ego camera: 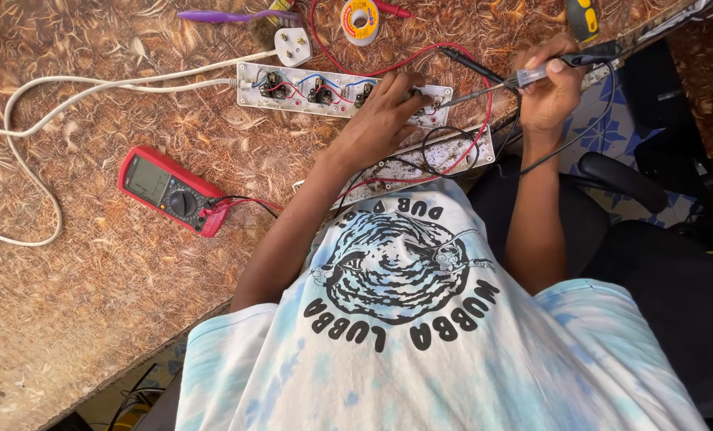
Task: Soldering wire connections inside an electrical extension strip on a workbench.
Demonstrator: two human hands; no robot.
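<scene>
Hands are working over an opened white plastic power strip (324,89) that is lying near the far edge of a brown, leaf-patterned surface (93,303); its red, blue and black inner wires are showing. Seen from the head camera, the picture is turned so that the person's tie-dye shirt is filling the lower part and the arms are reaching upward. The left hand (384,112) is resting on the right end of the power strip, fingers spread and pressing down on it, gripping nothing. The right hand (550,86) is closing around a slim soldering iron with a dark handle and metal tip (524,77), holding it like a pen, and the tip is pointing toward the end of the strip just beside the left hand's fingers. Whether the tip is touching the strip cannot be told.

A second white cover plate (420,164) is lying just below the strip, partly under the left forearm, with thin red and black leads (484,120) looping over it. A red handheld multimeter with a grey screen and black dial (174,191) is sitting well to the left, its leads trailing toward the person. A thick white cable (37,136) is curving across the left part of the surface to the strip, and a white three-pin plug (293,46) is lying just above the strip. A small spool of solder wire (360,20) and a purple-handled tool (229,16) are resting at the far edge.
</scene>
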